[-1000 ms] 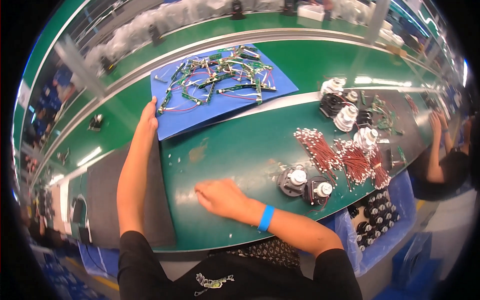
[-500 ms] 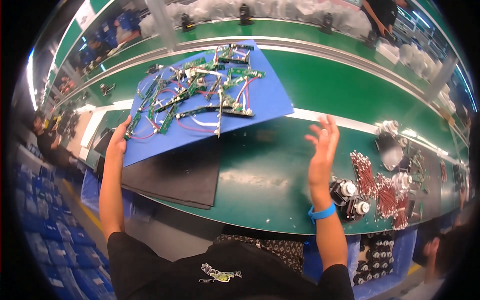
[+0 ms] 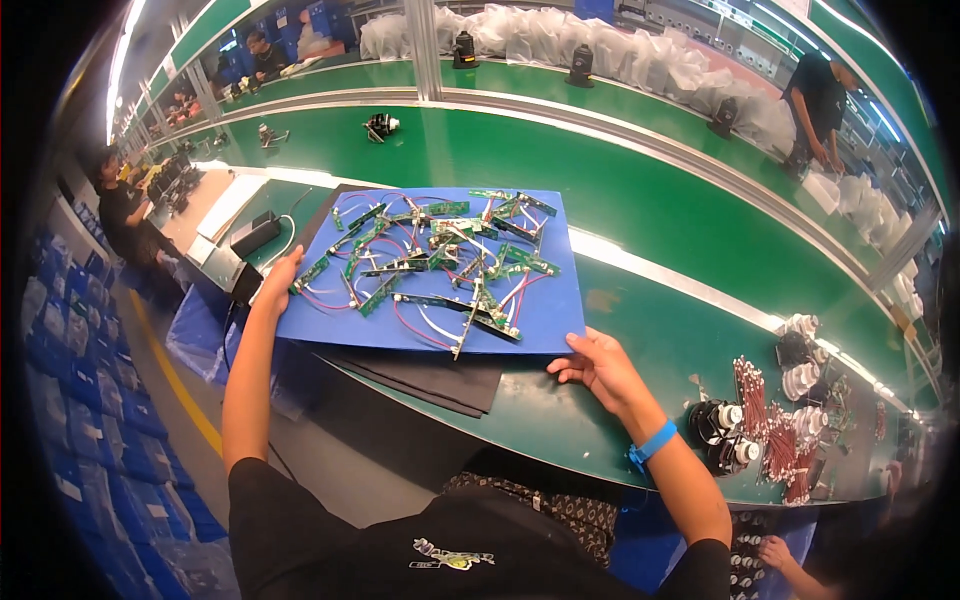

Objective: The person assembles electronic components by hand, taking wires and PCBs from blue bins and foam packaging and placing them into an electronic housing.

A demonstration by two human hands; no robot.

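A blue sheet [image 3: 555,310] lies across both my hands, tilted slightly above the workbench. Scattered over it are several small green circuit boards [image 3: 445,208] joined by red, white and black wires. My left hand [image 3: 277,283] grips the sheet's left edge, with some of its fingers hidden underneath. At the near right corner, my right hand [image 3: 605,370] has its thumb on the edge and its fingers curled below. Partly covered by the blue sheet, black sheets [image 3: 430,378] jut over the bench's near edge.
Black-and-white round units [image 3: 715,422] and bundles of red wires [image 3: 750,395] sit on the bench at right. A black power adapter [image 3: 255,233] lies at left. Beyond runs a green conveyor [image 3: 620,230] carrying a black device [image 3: 380,126]. Another person's hand [image 3: 775,552] shows at lower right.
The blue sheet has come down and levelled out, with the boards still on it. My right hand, raised and free before, now holds its near right corner. The view has shifted left.
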